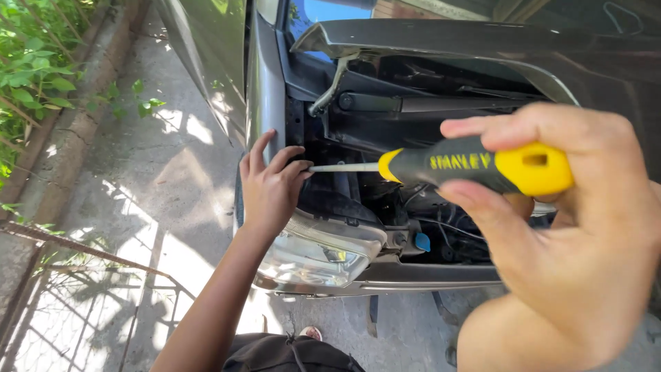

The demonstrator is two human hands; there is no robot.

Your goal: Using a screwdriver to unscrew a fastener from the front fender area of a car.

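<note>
The person's right hand [571,234] fills the near right of the view, its fingers [496,127] and thumb clamped around the black and yellow handle of a screwdriver [475,165]. The tool lies nearly level, the yellow butt toward the palm and the thin metal shaft pointing left into the open engine bay [413,103] of a grey car. The tip of the shaft ends right at the left hand [272,186], which is pressed against the inner edge of the front wing [265,96], beside the dark cavity. The left hand's fingers are bent and drawn close together at the shaft's tip; whether they pinch a small part there cannot be told. The left forearm runs down and left toward the bottom of the frame.

Just below the left hand sits the clear headlight [323,251], tilted slightly, with the bumper line under it. A small blue cap [422,242] shows deeper in the bay, to the right of the headlight. The raised bonnet [441,38] spans the top of the view. Sunlit concrete ground [158,165] lies to the left, bordered by green leaves [31,76] and a rusty wire fence [76,303]
</note>
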